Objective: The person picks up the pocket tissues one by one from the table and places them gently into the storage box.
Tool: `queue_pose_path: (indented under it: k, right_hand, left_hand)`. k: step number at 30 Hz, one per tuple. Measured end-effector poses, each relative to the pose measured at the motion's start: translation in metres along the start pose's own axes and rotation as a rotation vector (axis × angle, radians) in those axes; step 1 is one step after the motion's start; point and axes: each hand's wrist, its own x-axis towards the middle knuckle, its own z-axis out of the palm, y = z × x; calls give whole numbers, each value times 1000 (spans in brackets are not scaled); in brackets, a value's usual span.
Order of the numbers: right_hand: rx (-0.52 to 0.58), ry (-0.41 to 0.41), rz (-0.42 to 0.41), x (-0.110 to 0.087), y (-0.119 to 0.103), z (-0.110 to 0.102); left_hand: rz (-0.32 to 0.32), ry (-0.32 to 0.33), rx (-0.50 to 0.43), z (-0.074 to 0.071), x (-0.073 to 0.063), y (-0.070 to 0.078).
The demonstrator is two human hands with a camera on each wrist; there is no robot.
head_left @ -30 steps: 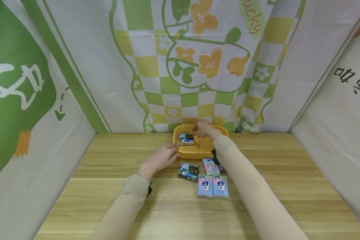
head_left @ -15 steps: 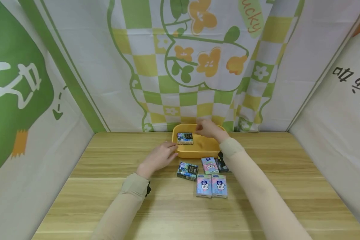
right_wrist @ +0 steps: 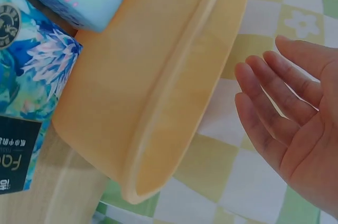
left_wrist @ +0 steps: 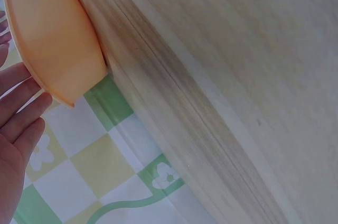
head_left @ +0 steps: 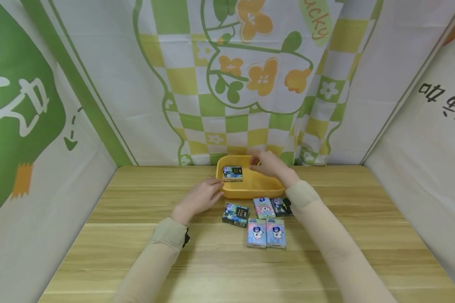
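Note:
A yellow plastic basket (head_left: 250, 194) stands at the back of the table, a dark blue floral tissue pack (head_left: 233, 174) lying inside at its left. My left hand (head_left: 199, 198) rests its fairly straight fingertips against the basket's left rim. Over the basket's right part hovers my right hand (head_left: 271, 163), holding nothing; in the right wrist view its fingers (right_wrist: 264, 97) are loosely bent and apart from the rim. In front of the basket lie a dark blue tissue pack (head_left: 235, 214), a pastel tissue pack (head_left: 264, 208) and another dark pack (head_left: 282, 207), partly covered by the right wrist.
Two more pastel tissue packs (head_left: 256, 233) lie side by side nearer the front of the wooden table (head_left: 136, 210). A checkered curtain (head_left: 246, 122) hangs right behind the basket. Printed cloth walls stand at left and right.
My right hand has shifted to the right over the basket, away from the pack inside, uncovering more of the dark pack by its wrist. My left hand stays at the rim.

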Motion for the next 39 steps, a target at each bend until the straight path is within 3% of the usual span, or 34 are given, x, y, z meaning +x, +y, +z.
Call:
queue_pose_path:
  k: [27, 39]
  right_hand:
    - [-73, 128, -56, -67, -10, -6]
    - [-63, 184, -15, -100, 5, 1]
  left_hand:
    - [20, 6, 15, 0, 3, 0]
    - [2, 9, -2, 1, -1, -1]
